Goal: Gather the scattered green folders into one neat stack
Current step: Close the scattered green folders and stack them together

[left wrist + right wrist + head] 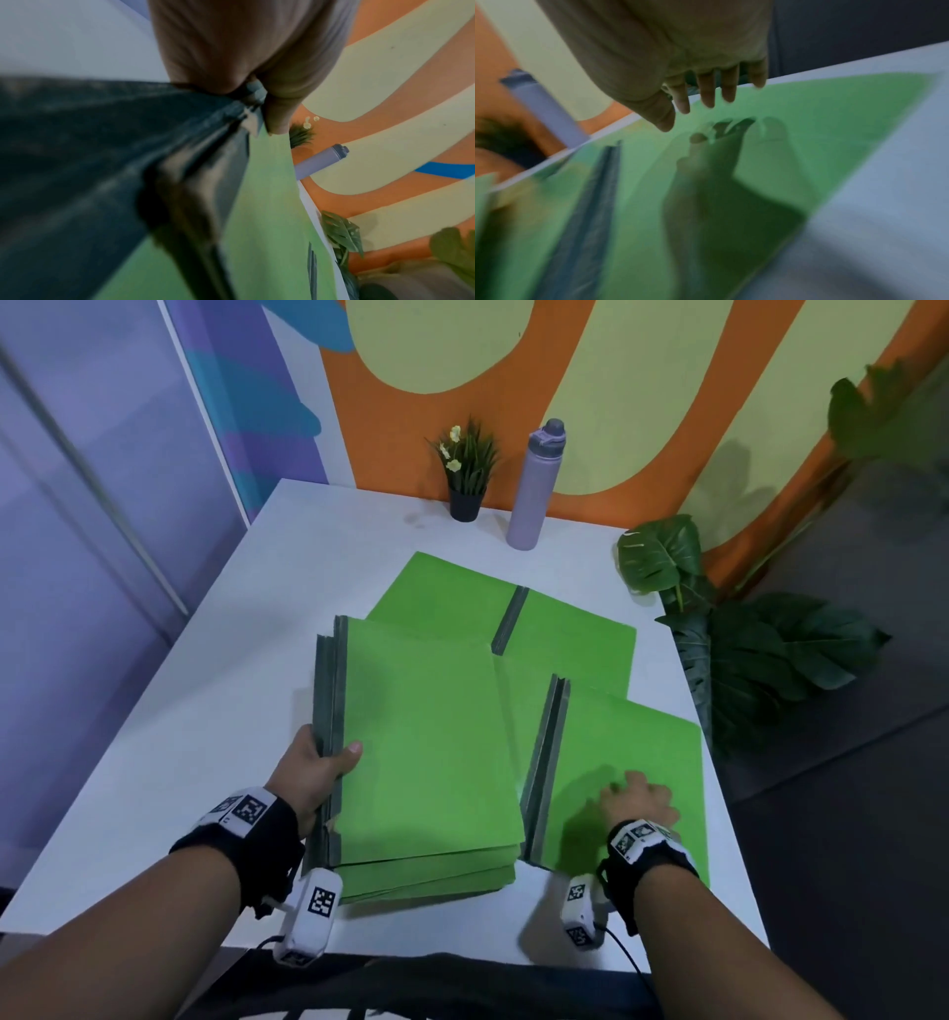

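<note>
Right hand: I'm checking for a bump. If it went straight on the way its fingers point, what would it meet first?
Probably nothing solid soon. The right hand is spread over the near right folder, fingers pointing up and slightly left. Ahead lies more of its cover, then the far folder, flat. The bottle stands far beyond; depth is unclear.

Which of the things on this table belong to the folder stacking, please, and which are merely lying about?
Job: held stack, gripped by the left hand; near-right folder under the right hand; far folders.

Lying about: purple bottle, potted plant, big leaves.
</note>
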